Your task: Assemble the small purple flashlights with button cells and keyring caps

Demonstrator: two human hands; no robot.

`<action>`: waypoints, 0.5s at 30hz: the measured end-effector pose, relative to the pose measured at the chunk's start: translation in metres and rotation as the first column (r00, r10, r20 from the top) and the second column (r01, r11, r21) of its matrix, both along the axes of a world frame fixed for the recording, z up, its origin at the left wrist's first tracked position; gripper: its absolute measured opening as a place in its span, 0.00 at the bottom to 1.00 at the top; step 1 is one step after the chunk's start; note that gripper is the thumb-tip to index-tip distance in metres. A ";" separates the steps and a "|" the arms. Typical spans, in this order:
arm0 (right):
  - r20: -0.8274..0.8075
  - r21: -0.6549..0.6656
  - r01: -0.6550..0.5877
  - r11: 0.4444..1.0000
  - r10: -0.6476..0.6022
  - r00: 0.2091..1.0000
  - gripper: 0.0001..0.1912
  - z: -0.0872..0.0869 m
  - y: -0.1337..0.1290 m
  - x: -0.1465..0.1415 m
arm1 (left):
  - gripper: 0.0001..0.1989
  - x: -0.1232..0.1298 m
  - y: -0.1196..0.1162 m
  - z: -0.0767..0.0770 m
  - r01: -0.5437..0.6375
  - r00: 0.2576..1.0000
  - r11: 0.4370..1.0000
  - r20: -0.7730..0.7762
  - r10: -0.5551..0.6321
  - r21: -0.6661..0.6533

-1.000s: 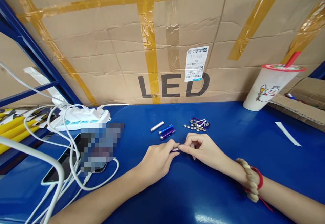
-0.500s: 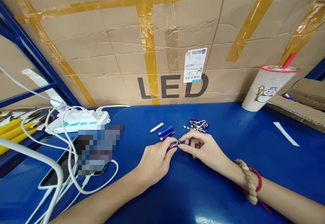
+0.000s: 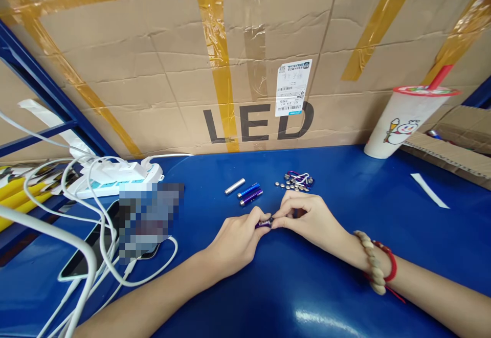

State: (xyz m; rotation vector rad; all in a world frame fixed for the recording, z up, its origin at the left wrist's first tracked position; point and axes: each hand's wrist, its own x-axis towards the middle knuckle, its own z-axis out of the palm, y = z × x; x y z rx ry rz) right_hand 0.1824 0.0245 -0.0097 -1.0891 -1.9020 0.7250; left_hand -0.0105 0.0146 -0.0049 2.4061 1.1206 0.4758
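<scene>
My left hand (image 3: 240,235) is closed around a small purple flashlight (image 3: 264,223), held just above the blue table. Thumb and forefinger of my right hand (image 3: 303,215) are pinched on the flashlight's right end, and whatever they hold there is covered by the fingertips. Beyond my hands lie three more slim tubes: a silver flashlight (image 3: 235,186), a blue flashlight (image 3: 248,190) and another purple flashlight (image 3: 251,197). Behind my right hand, several button cells (image 3: 297,187) are scattered beside a small tangle of white and purple cords (image 3: 303,178) with metal parts.
A big cardboard box (image 3: 169,72) stands along the back. At right are a drink cup (image 3: 406,123), a white strip (image 3: 429,190) and an open carton (image 3: 452,156). White cables (image 3: 90,256), a power strip (image 3: 123,179) and a phone (image 3: 90,248) occupy the left.
My right fingertips have closed in against the flashlight's end, hiding the shiny metal piece that showed there before. My left hand keeps its hold. The view has shifted slightly.
</scene>
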 end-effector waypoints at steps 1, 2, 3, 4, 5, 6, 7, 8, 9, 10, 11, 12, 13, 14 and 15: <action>0.018 -0.012 0.006 1.000 -0.006 1.000 0.12 0.000 0.000 0.000 | 0.03 0.000 0.000 0.000 -0.001 1.000 1.000 -0.002 0.001 0.005; 0.033 -0.028 0.010 1.000 -0.009 0.999 0.11 0.000 0.000 0.000 | 0.03 0.000 -0.001 0.000 -0.001 1.000 1.000 -0.004 0.001 0.014; 0.044 -0.051 0.010 0.999 -0.008 0.999 0.11 0.000 0.001 0.000 | 0.03 0.000 -0.001 0.000 0.000 1.000 1.000 -0.005 0.000 0.026; 0.047 -0.078 0.006 0.997 -0.002 0.999 0.11 -0.001 0.001 -0.001 | 0.03 0.000 -0.001 -0.001 0.002 1.000 0.999 -0.007 -0.002 0.039; 0.042 -0.109 0.000 0.994 0.004 0.999 0.11 -0.001 0.002 -0.001 | 0.03 0.000 -0.002 -0.002 0.005 1.000 0.998 -0.007 -0.005 0.055; 0.029 -0.142 -0.008 0.990 0.012 0.999 0.12 -0.001 0.003 -0.001 | 0.03 0.000 -0.002 -0.002 0.007 1.000 0.998 -0.005 -0.006 0.069; 0.011 -0.174 -0.019 0.985 0.021 1.000 0.13 -0.001 0.003 -0.002 | 0.03 0.000 -0.002 -0.003 0.007 1.000 0.997 0.001 -0.007 0.082; -0.010 -0.203 -0.033 0.979 0.032 0.999 0.14 -0.001 0.004 -0.002 | 0.02 0.000 -0.002 -0.004 0.005 1.000 0.996 0.007 -0.006 0.089; -0.030 -0.230 -0.043 0.972 0.037 0.999 0.16 0.000 0.004 -0.003 | 0.02 0.000 -0.002 -0.004 0.002 1.000 0.996 0.014 -0.004 0.094; -0.048 -0.256 -0.046 0.966 0.034 0.998 0.17 0.000 0.004 -0.003 | 0.02 0.000 -0.002 -0.005 -0.002 1.000 0.995 0.019 0.000 0.098; -0.060 -0.281 -0.046 0.959 0.030 0.998 0.18 0.000 0.004 -0.003 | 0.03 0.000 -0.001 -0.005 -0.007 1.000 0.995 0.022 0.004 0.100; -0.067 -0.300 -0.045 0.953 0.026 0.997 0.19 0.000 0.004 -0.003 | 0.04 0.000 -0.001 -0.005 -0.010 1.000 0.995 0.025 0.007 0.099; -0.070 -0.311 -0.042 0.950 0.021 0.997 0.20 0.000 0.004 -0.003 | 0.05 0.000 -0.001 -0.004 -0.013 0.999 0.995 0.030 0.010 0.098; -0.069 -0.314 -0.039 0.949 0.018 0.997 0.20 0.000 0.005 -0.003 | 0.05 0.000 0.000 -0.004 -0.016 0.999 0.995 0.039 0.012 0.095; -0.065 -0.308 -0.036 0.951 0.016 0.998 0.20 0.000 0.005 -0.003 | 0.06 0.000 0.000 -0.004 -0.020 0.999 0.996 0.050 0.016 0.091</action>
